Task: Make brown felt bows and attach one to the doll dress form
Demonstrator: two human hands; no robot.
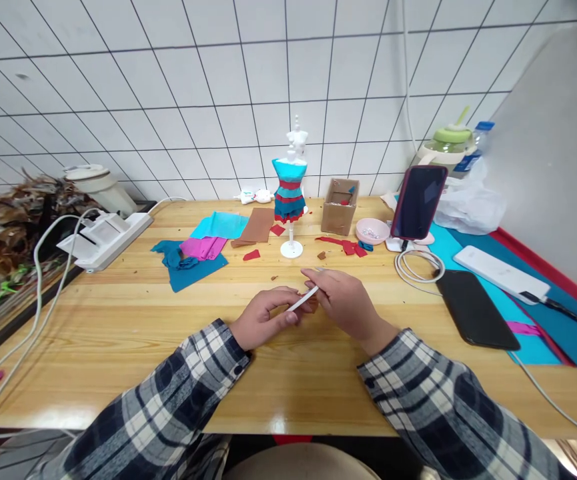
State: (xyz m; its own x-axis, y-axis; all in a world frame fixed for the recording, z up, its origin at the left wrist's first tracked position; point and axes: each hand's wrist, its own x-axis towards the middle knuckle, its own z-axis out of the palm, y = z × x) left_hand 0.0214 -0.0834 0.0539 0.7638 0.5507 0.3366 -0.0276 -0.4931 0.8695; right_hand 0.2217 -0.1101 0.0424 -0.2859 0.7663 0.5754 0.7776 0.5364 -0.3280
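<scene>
A narrow white strip (302, 299) slants between my two hands above the wooden table. My left hand (268, 317) is closed, its thumb near the strip's lower end. Curled over the upper end is my right hand (343, 300), fingers pinched on it. A small reddish-brown piece (311, 305) shows behind the strip, partly covered by my fingers; its material is unclear. Beyond my hands stands a white mini dress form (291, 249) wearing a tiered dress (289, 190) in turquoise, red and teal. Red scraps (251, 255) lie near its base.
Turquoise, pink, teal and brown crepe-like sheets (221, 225) lie to the left. A small cardboard box (339, 207), a pink bowl (372, 231) and a propped phone (419, 202) stand to the right, near a black phone (478, 308). A power strip (105, 240) trails cables at far left.
</scene>
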